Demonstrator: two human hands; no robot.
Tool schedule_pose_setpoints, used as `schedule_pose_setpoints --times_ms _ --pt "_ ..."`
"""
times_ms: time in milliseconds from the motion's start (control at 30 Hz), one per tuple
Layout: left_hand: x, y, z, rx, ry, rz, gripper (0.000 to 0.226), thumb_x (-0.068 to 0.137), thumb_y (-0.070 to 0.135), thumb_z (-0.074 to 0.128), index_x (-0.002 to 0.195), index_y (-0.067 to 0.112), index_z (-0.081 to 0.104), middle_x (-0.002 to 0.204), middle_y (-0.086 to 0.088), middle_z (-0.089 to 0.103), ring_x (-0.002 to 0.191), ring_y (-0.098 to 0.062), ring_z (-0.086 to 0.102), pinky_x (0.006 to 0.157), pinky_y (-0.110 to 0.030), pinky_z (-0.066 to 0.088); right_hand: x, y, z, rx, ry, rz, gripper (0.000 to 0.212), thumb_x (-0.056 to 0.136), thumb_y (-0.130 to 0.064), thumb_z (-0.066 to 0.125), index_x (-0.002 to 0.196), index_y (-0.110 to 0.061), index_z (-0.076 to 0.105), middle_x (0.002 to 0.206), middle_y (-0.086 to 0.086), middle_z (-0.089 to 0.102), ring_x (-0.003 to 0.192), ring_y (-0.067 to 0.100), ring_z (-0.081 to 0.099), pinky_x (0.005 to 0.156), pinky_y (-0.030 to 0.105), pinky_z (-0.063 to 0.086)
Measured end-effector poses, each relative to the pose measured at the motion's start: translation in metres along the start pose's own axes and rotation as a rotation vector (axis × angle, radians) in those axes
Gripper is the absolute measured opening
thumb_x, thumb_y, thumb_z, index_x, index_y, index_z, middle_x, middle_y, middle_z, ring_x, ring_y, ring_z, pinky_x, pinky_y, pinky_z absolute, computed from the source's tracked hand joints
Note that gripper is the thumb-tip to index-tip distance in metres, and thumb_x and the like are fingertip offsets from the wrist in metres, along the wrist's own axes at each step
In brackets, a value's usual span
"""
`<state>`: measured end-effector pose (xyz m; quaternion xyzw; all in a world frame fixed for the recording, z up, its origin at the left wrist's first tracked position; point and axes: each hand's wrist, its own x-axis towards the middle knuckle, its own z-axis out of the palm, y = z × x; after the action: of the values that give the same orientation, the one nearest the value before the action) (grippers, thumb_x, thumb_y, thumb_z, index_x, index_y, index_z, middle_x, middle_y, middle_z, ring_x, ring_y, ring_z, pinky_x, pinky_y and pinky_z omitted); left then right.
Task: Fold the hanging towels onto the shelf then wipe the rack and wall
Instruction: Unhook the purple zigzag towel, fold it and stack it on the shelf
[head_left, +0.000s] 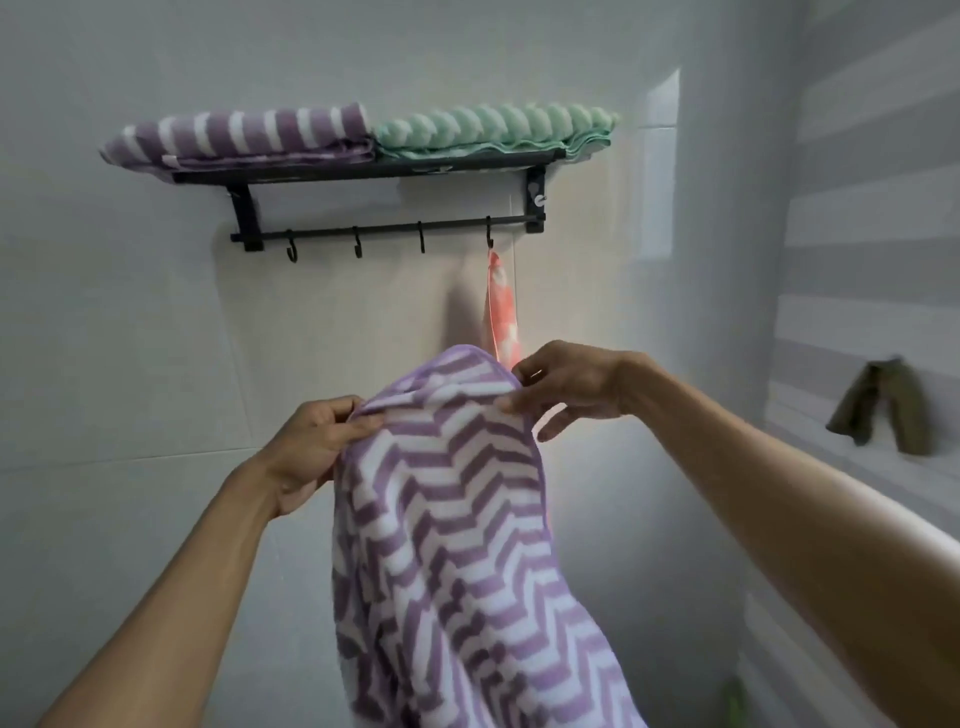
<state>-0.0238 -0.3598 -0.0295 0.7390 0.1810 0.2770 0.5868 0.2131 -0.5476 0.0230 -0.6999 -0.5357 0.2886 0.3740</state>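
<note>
A purple-and-white zigzag towel hangs down in front of me, held by its top edge. My left hand grips the left corner. At the right corner my right hand pinches the edge between thumb and fingers. Above, the black wall rack carries a folded purple striped towel on the left and a folded green towel on the right. A pink towel hangs from the rightmost hook, its lower part hidden behind the held towel.
Three bare hooks hang from the rack's lower bar. The tiled wall stretches to the left. At right, a dark olive cloth lies on a ledge in front of a striped surface.
</note>
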Motion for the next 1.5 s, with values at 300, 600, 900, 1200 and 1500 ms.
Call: schedule_pose_setpoints --times_ms 300,600,900,1200,1500 --pt "0.009 0.008 0.038 -0.08 -0.2 0.003 0.042 0.083 0.022 0.078 0.121 0.007 0.07 0.124 -0.021 0.068 0.113 -0.037 0.065 0.102 -0.054 0.05 0.02 -0.006 0.023 0.218 0.031 -0.244 0.013 0.102 -0.02 0.059 0.099 -0.012 0.068 0.092 0.004 0.07 0.078 0.015 0.066 0.064 0.027 0.057" --pt "0.018 0.007 0.037 -0.096 0.002 0.072 0.051 0.083 0.043 0.064 0.108 0.0 0.072 0.097 -0.016 0.07 0.082 -0.026 0.064 0.074 -0.041 0.057 0.026 0.004 0.026 -0.012 0.25 -0.268 0.016 0.094 -0.029 0.072 0.081 -0.019 0.071 0.077 -0.004 0.07 0.069 0.008 0.066 0.066 0.022 0.056" --pt "0.027 0.013 0.052 -0.189 0.105 0.08 0.026 0.1 0.022 0.056 0.102 0.002 0.073 0.086 -0.012 0.072 0.071 -0.023 0.066 0.064 -0.036 0.06 0.044 0.001 0.054 -0.24 0.625 -0.249 0.014 0.096 -0.026 0.066 0.091 -0.013 0.068 0.076 -0.006 0.066 0.067 0.01 0.063 0.056 0.016 0.045" --pt "0.038 0.03 0.057 -0.276 0.258 -0.019 0.018 0.093 0.019 0.068 0.085 0.004 0.074 0.093 -0.012 0.071 0.08 -0.021 0.067 0.068 -0.034 0.057 0.048 -0.004 0.086 -0.163 0.477 -0.307 0.045 0.076 -0.041 0.084 0.102 -0.013 0.06 0.091 -0.004 0.071 0.08 0.012 0.069 0.071 0.032 0.059" --pt "0.036 0.025 0.045 -0.015 0.177 0.046 0.026 0.093 0.04 0.065 0.112 0.027 0.075 0.113 0.013 0.072 0.11 -0.014 0.06 0.094 -0.039 0.04 0.051 -0.023 0.092 0.158 0.515 -0.24 0.028 0.098 -0.02 0.058 0.072 -0.013 0.063 0.065 0.0 0.057 0.061 0.015 0.053 0.058 0.027 0.047"
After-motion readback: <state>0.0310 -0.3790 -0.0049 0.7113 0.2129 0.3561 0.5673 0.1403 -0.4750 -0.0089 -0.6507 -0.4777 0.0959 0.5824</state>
